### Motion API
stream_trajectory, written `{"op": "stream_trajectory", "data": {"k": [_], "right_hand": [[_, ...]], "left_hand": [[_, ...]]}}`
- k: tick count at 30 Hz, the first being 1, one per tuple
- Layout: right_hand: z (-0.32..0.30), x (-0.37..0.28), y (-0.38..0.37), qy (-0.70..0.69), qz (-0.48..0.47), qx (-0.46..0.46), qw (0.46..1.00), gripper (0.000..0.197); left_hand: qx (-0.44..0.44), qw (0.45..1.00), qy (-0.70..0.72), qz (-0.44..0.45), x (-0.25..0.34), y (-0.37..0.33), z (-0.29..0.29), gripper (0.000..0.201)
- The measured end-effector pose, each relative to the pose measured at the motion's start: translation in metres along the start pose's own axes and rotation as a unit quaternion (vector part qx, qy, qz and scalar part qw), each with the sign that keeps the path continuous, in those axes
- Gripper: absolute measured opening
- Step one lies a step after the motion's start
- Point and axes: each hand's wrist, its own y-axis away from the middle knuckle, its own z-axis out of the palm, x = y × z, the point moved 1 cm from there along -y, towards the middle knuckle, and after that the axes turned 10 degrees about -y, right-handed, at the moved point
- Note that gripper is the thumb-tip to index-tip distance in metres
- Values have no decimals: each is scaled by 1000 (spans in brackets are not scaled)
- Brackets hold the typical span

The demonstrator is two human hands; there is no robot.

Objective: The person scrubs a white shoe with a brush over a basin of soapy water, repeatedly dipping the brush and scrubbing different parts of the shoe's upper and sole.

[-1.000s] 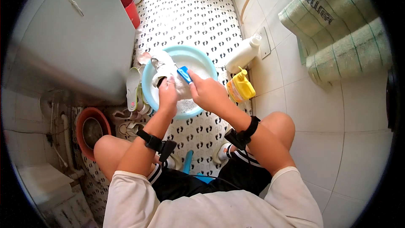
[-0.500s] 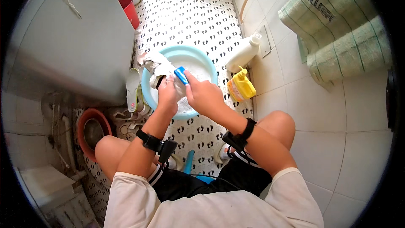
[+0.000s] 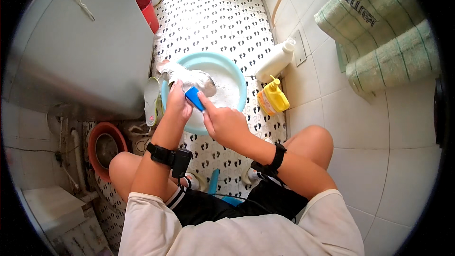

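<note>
Over the light blue basin of sudsy water, my left hand is closed on a white shoe. The shoe lies sideways above the basin's left part, its rounded end toward the suds. Pinched in my right hand is a blue brush, held close beside my left fingers at the near side of the shoe. Its bristles are mostly hidden, and I cannot tell whether they touch the shoe.
Right of the basin stand a white bottle and a yellow pump bottle by the tiled wall. Pale slippers and a reddish-brown bucket are at the left. A grey cabinet and a hanging green towel flank the floor.
The shoe has turned so that more of its side and rounded end show. The brush has moved slightly left and nearer to me, with my right hand following.
</note>
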Motion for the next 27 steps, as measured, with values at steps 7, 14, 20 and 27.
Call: {"op": "stream_trajectory", "data": {"k": [7,14,20,27], "right_hand": [[3,2,-4,1,-47,21,999,53],[2,8,-7,-15,-54,33,998,53],[1,6,3,-13,-59,-9,998,54],[-4,5,1,-8,-75,14,997,56]], "left_hand": [[17,998,35,-49,3,-12,-11,45],[44,997,50,-34,-9,-11,-8,44],[72,997,7,26,-2,-8,-13,39],[60,997,39,-9,-2,-14,-12,42]]}}
